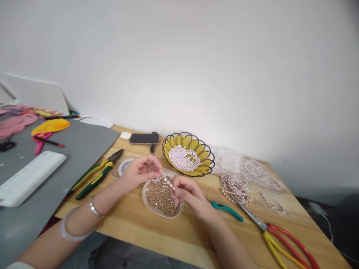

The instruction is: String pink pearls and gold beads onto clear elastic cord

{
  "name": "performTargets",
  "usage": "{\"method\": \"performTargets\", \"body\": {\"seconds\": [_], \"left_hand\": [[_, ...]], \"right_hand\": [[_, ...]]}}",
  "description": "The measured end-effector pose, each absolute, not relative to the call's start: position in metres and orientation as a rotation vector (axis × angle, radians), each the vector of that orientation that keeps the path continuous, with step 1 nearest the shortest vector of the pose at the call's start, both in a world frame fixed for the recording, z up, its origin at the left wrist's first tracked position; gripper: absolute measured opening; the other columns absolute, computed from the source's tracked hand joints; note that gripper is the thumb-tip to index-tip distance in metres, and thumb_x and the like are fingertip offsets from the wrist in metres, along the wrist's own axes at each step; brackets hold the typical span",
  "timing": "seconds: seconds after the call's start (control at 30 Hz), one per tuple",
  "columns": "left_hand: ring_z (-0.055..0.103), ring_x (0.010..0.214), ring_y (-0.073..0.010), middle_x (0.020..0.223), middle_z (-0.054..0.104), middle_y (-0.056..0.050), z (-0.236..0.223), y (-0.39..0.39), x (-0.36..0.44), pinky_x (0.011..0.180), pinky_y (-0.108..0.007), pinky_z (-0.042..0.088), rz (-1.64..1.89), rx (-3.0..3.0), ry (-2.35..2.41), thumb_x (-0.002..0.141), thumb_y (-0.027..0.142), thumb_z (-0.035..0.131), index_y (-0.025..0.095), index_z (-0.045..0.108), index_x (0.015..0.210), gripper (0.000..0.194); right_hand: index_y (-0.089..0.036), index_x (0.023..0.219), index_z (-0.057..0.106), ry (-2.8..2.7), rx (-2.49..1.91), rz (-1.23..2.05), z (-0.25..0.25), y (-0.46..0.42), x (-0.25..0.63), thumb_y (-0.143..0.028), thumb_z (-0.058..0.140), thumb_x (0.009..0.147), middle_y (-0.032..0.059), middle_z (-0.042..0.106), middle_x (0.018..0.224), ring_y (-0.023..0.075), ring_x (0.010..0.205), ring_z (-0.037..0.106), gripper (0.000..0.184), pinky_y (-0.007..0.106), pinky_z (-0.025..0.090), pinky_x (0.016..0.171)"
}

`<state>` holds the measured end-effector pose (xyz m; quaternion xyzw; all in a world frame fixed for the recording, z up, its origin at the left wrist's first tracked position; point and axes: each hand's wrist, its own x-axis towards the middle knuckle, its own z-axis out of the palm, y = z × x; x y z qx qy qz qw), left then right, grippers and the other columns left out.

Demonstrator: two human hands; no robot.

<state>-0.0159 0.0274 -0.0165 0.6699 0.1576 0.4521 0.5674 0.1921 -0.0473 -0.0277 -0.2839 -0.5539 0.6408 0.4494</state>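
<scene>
My left hand (143, 170) is above a tub of beads, thumb and forefinger pinched together with what looks like a tiny gold bead (159, 173) at their tips. Close beside it, my right hand (189, 192) grips a short string of white pearl beads (169, 183) between thumb and fingers. One end of the string reaches toward the left fingertips; whether they touch it I cannot tell. Under both hands stands the white plastic tub (144, 200), full of small gold beads (161, 198), with some white beads at its far side, partly hidden by the hands.
Behind the tub stands a black wire basket (211, 158) with loose pearl beads (183, 157). Bead strings (235, 188), teal-handled pliers (227, 211) and large scissors (266, 228) lie right. Green-yellow pliers (97, 173), a phone (144, 138) and a white earphone case (125, 135) lie left.
</scene>
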Motion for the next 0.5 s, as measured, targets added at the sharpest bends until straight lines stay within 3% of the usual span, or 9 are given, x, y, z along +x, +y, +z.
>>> {"method": "performTargets", "body": {"seconds": [0.3,0.5], "left_hand": [[0.061,0.071,-0.0117,0.078,0.065,-0.002,-0.0193,0.0291,-0.0171,0.063,-0.021,0.052,1.047,1.627,0.393,0.083,0.025,0.077,0.015,0.065,0.090,0.017],[0.061,0.073,-0.0111,0.079,0.065,-0.001,-0.0187,0.0283,-0.0173,0.066,-0.021,0.051,1.049,1.615,0.353,0.083,0.018,0.076,0.016,0.065,0.091,0.013]], "right_hand": [[-0.020,0.072,0.051,-1.392,-0.742,1.578,-0.0231,-0.0486,0.1921,-0.044,0.065,0.091,-0.0028,0.052,0.062,0.0128,0.056,0.043,0.034,0.027,0.035,0.060],[-0.019,0.072,0.051,-1.397,-0.737,1.576,-0.0237,-0.0475,0.1911,-0.043,0.063,0.092,-0.0028,0.052,0.062,0.0123,0.056,0.043,0.033,0.027,0.035,0.060]]}}
